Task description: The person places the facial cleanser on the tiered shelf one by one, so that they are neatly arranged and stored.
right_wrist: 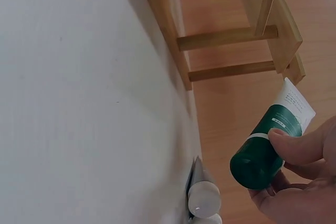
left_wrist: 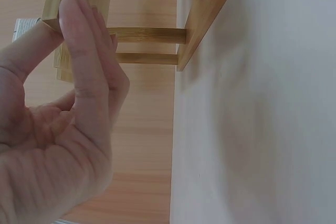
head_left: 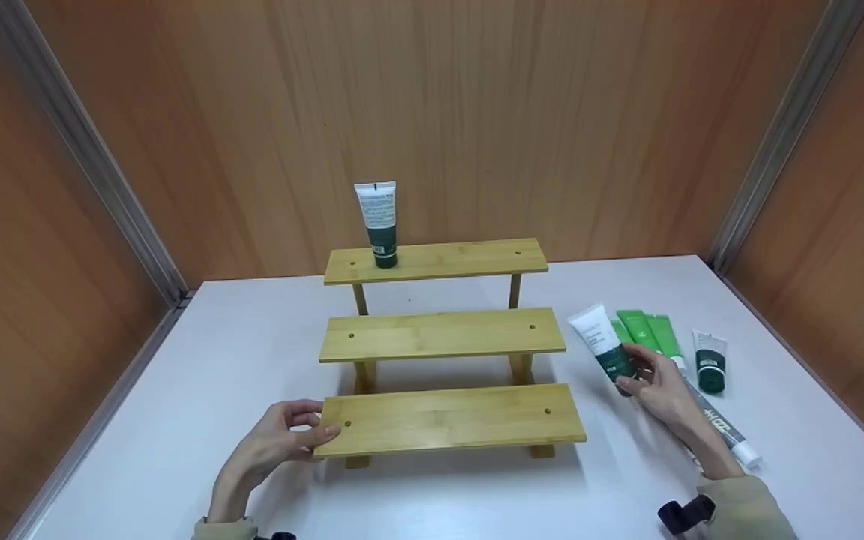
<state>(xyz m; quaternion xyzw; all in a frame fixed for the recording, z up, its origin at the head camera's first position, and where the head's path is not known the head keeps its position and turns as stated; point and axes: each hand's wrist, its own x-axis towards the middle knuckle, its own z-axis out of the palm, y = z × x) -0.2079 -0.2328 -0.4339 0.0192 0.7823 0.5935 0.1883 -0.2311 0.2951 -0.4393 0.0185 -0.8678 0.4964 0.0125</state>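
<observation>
My left hand (head_left: 273, 442) pinches the left end of the lowest shelf of a three-tier wooden stand (head_left: 447, 424); in the left wrist view, the fingers (left_wrist: 84, 72) lie under the board's corner. To the right of the stand, my right hand (head_left: 664, 394) holds a white and dark green tube (head_left: 603, 346) by its green cap end, tilted, white end up. The right wrist view shows thumb and fingers round this tube (right_wrist: 268, 140). A similar tube (head_left: 381, 225) stands upright, cap down, on the left of the top shelf.
Right of the stand lie several green tubes (head_left: 638, 330), a small white and dark green tube (head_left: 710, 364) and a grey tube (head_left: 724, 427) with a white cap, partly behind my right hand. Wood panels (head_left: 432, 135) enclose the white table (head_left: 252, 330) at the back and sides.
</observation>
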